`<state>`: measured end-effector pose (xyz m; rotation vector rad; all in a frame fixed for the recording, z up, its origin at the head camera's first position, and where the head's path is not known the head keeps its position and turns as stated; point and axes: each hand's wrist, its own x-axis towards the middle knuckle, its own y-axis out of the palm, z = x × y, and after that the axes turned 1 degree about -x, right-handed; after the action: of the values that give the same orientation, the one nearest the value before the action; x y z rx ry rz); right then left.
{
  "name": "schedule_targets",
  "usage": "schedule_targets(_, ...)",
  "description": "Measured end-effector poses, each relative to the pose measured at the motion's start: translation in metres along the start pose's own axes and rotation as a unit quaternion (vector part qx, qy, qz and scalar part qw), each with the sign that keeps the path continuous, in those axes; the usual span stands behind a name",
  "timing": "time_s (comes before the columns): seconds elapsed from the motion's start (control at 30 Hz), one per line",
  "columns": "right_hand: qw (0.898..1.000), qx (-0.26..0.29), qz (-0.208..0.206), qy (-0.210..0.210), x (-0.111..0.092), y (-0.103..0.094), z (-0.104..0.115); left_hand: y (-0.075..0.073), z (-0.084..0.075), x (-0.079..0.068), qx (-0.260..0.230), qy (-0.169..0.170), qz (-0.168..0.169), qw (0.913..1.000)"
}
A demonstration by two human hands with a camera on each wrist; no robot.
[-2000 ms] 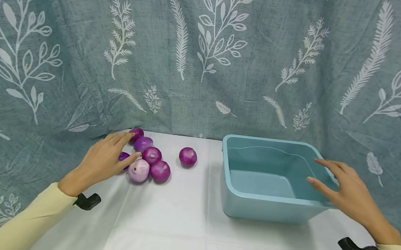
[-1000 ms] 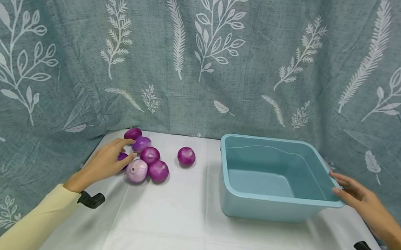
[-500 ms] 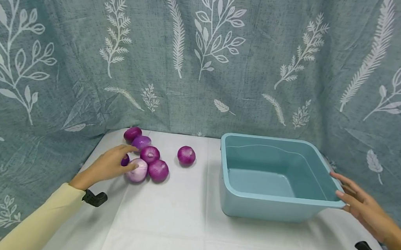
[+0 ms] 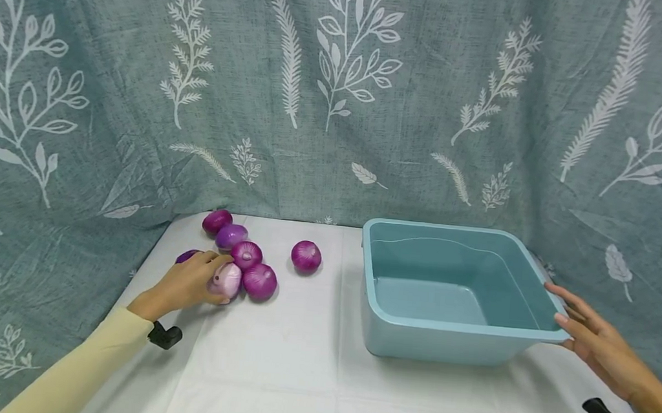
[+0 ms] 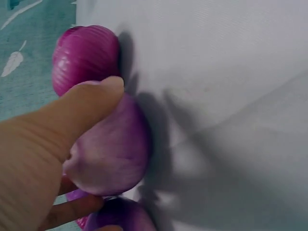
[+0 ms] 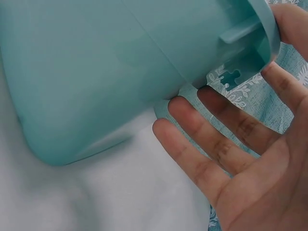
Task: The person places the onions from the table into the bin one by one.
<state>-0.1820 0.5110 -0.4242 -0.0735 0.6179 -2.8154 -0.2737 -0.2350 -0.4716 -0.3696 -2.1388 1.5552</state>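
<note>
My left hand (image 4: 187,283) grips a pale pinkish red onion (image 4: 226,280) at the near side of a cluster of onions. In the left wrist view, the thumb (image 5: 91,103) lies across its top side and other fingers show below it. A magenta onion (image 4: 259,282) sits to its right, another magenta onion (image 4: 246,255) just behind. Over at the right, my right hand (image 4: 606,341) holds the rim of a light blue plastic tub (image 4: 460,343) at its near right corner. Thumb and forefinger meet the rim; the remaining fingers (image 6: 192,163) stretch along its outer wall.
Two purple onions (image 4: 231,237) lie at the cluster's back, and a partly hidden dark purple onion (image 4: 186,257) is behind my left hand. One lone onion (image 4: 306,257) sits between cluster and tub. A patterned teal curtain (image 4: 300,159) hangs behind the white-covered table (image 4: 271,370).
My left hand has moved down and right from above the cluster onto the pale onion and taken hold of it. My right hand has moved from over the tub to its rim.
</note>
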Motion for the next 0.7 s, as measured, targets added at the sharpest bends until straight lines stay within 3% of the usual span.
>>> schedule_targets(0.43, 1.0, 0.011, 0.012, -0.006, 0.0, 0.001, -0.001, 0.008, 0.002, -0.002, 0.024, -0.016, -0.013, 0.9995)
schedule_targets(0.7, 1.0, 0.001, 0.005, 0.002, 0.001, 0.001, -0.002, -0.002, -0.001, -0.001, 0.004, -0.016, -0.037, 0.9992)
